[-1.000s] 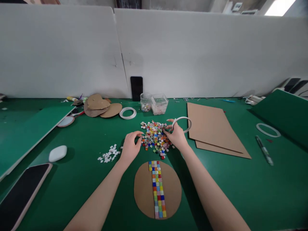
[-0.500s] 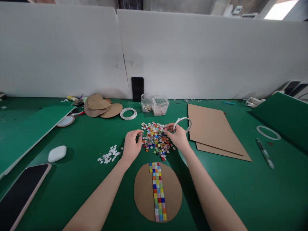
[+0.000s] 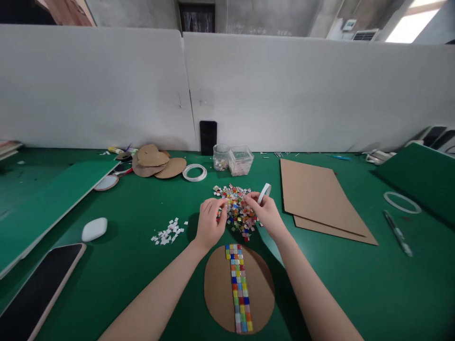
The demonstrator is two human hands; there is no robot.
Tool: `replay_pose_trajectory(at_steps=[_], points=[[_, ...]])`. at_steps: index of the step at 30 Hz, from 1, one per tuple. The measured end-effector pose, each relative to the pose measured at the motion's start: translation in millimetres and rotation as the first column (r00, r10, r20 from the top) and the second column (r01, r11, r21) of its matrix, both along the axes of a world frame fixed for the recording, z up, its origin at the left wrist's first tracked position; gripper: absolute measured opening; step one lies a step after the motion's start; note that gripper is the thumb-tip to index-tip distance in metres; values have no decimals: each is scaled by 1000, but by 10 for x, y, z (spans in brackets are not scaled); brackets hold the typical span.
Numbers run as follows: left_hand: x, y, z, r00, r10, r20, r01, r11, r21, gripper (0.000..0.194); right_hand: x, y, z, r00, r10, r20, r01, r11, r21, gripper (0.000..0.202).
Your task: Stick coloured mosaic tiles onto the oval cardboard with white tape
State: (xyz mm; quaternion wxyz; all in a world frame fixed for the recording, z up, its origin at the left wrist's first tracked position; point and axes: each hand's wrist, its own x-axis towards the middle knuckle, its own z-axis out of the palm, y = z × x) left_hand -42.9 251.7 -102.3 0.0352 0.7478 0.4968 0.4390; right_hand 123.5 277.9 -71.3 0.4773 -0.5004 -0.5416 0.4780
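My left hand (image 3: 211, 221) is over the left side of a heap of small coloured mosaic tiles (image 3: 239, 215). Its thumb and fingers are curled close together, and whatever is between the tips is too small to make out. On the right side of the heap, my right hand (image 3: 266, 213) has its fingers drawn together, with a roll of white tape (image 3: 264, 192) held in it, seen nearly edge-on. Nearer me lies a round cardboard disc (image 3: 218, 293), crossed by a band of colourful tiles (image 3: 240, 284) laid in rows.
Small white squares (image 3: 168, 233) lie left of my left hand, near a white case (image 3: 94, 229) and a phone (image 3: 39, 284). Behind the heap stand two clear containers (image 3: 241, 162). Cardboard sheets (image 3: 316, 196) lie right; cardboard discs (image 3: 172, 168) and another tape roll (image 3: 195, 173) lie back left.
My left hand has moved right across the tiles, closer to my right hand. The tape roll has turned from a visible ring to nearly edge-on. The view has tilted up slightly.
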Motion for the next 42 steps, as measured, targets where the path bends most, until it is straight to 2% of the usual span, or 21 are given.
replay_pose_trajectory(at_steps=[14, 29, 34, 38, 40, 42], points=[[1, 4, -20, 998, -21, -58, 18, 999, -49, 19, -69, 99, -82, 995, -91, 39, 91, 996, 13, 38], [-9, -36, -9, 998, -16, -68, 8, 993, -122, 19, -109, 128, -148, 987, -135, 91, 135, 991, 14, 36], [-3, -52, 54, 998, -32, -58, 23, 989, -143, 24, -117, 111, -186, 989, -112, 100, 109, 993, 42, 36], [36, -32, 81, 982, -68, -178, 44, 989, -139, 38, -122, 110, -191, 995, -81, 65, 78, 996, 39, 37], [74, 0, 73, 977, -94, -190, 66, 987, -149, 37, -125, 108, -182, 997, -71, 38, 70, 997, 34, 37], [121, 43, 58, 984, -120, -133, 99, 983, -154, 29, -130, 100, -170, 997, -69, 16, 68, 997, 31, 38]])
